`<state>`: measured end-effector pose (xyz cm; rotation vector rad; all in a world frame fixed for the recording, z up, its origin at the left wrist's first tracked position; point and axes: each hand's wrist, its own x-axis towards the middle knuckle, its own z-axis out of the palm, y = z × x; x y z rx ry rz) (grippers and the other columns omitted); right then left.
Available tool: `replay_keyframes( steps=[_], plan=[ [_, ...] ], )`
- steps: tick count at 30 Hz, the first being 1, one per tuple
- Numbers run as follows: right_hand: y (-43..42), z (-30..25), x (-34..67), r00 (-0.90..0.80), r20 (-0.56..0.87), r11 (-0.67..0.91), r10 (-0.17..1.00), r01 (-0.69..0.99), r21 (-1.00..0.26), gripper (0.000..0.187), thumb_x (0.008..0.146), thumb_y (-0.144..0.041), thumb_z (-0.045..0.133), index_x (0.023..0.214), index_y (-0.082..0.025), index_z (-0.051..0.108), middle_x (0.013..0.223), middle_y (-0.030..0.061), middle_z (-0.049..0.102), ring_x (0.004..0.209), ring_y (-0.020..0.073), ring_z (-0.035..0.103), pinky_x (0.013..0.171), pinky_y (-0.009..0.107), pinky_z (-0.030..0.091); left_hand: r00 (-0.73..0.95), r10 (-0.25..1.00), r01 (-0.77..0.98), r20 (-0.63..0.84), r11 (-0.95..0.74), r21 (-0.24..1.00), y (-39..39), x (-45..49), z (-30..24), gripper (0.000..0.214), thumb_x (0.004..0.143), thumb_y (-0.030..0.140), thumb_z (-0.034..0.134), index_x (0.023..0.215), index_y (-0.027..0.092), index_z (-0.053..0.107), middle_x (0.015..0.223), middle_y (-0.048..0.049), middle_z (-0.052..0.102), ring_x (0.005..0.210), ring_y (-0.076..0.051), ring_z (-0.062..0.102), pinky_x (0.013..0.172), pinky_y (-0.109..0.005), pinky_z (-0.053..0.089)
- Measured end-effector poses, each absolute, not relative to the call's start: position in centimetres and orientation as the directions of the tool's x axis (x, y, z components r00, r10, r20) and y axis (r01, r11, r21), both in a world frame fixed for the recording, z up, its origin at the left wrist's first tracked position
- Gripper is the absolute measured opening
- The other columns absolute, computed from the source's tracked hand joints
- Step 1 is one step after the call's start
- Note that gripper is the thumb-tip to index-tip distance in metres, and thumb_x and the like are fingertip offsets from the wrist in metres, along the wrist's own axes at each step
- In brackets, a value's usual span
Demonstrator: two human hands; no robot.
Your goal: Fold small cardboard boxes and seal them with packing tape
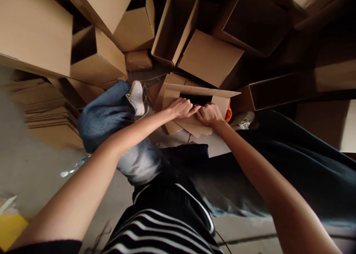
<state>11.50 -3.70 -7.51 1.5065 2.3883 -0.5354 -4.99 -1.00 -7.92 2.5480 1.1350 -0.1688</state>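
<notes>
Between my feet a small cardboard box [224,107] stands with its long back flap raised and a dark opening in the middle. At the near edge of that opening my left hand [182,108] has its fingers curled over the cardboard. Right beside it, almost touching, my right hand [210,113] is closed on the same near edge, knuckles up. Below the hands, several flat cardboard pieces [191,127] fan out toward me. An orange tape dispenser or similar orange object [228,112] shows partly behind the box's right side. My fingertips are hidden.
Open cardboard boxes [178,27] crowd the far side. Flattened cardboard [52,116] is stacked at the left. A white shoe [136,98] is left of the box, another shoe [243,119] right. A plastic bottle [75,167] and a yellow item [11,226] lie on the floor at left.
</notes>
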Motion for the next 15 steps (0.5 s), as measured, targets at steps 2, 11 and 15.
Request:
replay_keyframes(
  steps=[2,11,15],
  plan=[
    [-3.46,-7.72,11.49,-0.418,-0.419,0.387,0.806,0.908,-0.161,0.047,0.099,-0.031,0.029,0.096,-0.013,0.072,0.088,0.0197,0.073,0.079,0.0280,0.063,0.072,0.036,0.035,0.665,0.702,0.746,-0.257,-0.605,0.278,-0.86,-4.83,-8.16,0.069,0.104,0.046,0.026,0.084,0.009,0.081,0.081,-0.0186,0.076,0.077,-0.027,0.071,0.066,-0.035,0.044],
    [-2.65,-8.22,11.50,-0.525,-0.308,0.486,0.793,0.851,-0.197,0.046,0.095,-0.026,0.032,0.086,-0.008,0.074,0.087,0.0194,0.072,0.075,0.0234,0.057,0.083,0.037,0.036,0.671,0.703,0.735,-0.236,-0.590,0.334,-0.34,-4.82,-8.86,0.062,0.103,0.041,0.030,0.083,0.012,0.081,0.080,-0.0171,0.077,0.076,-0.027,0.071,0.069,-0.037,0.048],
    [-2.68,-8.48,11.53,-0.502,-0.321,0.468,0.803,0.865,-0.182,0.046,0.095,-0.026,0.033,0.085,-0.009,0.074,0.087,0.0186,0.072,0.073,0.0230,0.056,0.083,0.037,0.037,0.638,0.717,0.767,-0.281,-0.560,0.313,-0.35,-4.64,-8.42,0.066,0.104,0.046,0.028,0.084,0.011,0.080,0.085,-0.0173,0.078,0.079,-0.026,0.071,0.072,-0.036,0.047]
  ],
)
